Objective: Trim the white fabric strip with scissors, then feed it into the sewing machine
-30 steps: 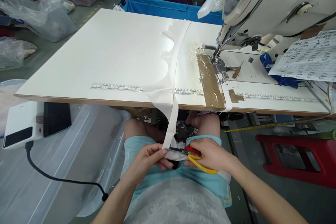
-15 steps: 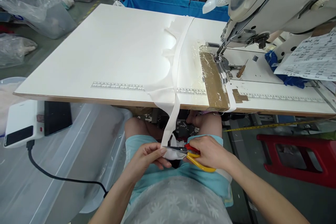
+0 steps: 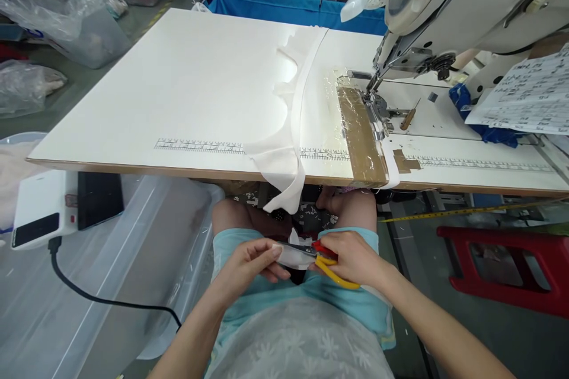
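Observation:
Over my lap, my right hand point(image 3: 349, 254) grips scissors point(image 3: 331, 269) with red and yellow handles, their blades pointing left. My left hand point(image 3: 258, 260) pinches a piece of white fabric point(image 3: 294, 257) close to the blade tips. The blades look closed or nearly so. Above my hands, a long white fabric strip point(image 3: 297, 124) lies across the table, its cut end hanging free over the front edge, apart from the piece I hold. Part of the held piece is hidden behind the scissors and fingers.
A sewing machine point(image 3: 444, 12) stands on the right of the white table point(image 3: 191, 83). Beside its needle area lies a brown-handled awl point(image 3: 409, 117). A clear plastic bin point(image 3: 133, 260) with a white power bank point(image 3: 42, 207) is at my left. A red stool point(image 3: 502, 266) stands right.
The white strip, which ran down from the table to my left hand, is now cut through. Its upper end hangs loose, and the scissor blades have come together.

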Action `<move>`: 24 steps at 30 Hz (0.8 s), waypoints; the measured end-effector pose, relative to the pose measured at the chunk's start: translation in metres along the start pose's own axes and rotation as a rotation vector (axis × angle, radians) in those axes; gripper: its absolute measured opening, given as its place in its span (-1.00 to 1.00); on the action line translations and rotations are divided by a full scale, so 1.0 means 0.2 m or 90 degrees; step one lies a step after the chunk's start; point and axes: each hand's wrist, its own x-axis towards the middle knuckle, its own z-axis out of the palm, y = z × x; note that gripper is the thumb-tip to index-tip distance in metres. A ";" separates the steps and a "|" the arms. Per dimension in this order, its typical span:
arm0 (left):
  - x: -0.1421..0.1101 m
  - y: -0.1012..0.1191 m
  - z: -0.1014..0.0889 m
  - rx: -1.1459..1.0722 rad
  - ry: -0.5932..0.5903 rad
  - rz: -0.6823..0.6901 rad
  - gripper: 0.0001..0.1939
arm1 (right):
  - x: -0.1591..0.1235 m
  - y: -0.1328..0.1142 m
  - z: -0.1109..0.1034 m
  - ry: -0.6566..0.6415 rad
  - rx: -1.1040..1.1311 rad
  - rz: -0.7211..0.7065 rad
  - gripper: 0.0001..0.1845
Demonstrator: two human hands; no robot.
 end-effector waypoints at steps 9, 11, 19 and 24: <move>0.22 0.20 -0.04 0.419 0.387 0.429 -0.64 | -0.16 -0.04 0.05 0.099 0.177 0.028 -0.58; 0.27 0.16 -0.05 0.339 0.332 0.367 -0.63 | -0.21 -0.02 0.03 0.133 0.202 0.056 -0.60; 0.08 -0.26 -0.24 0.263 0.440 0.003 -0.61 | -0.45 0.13 0.03 0.223 0.278 0.197 -0.56; -0.08 -0.17 0.03 0.200 0.150 0.088 -0.59 | -0.40 0.08 0.04 0.202 0.308 0.190 -0.55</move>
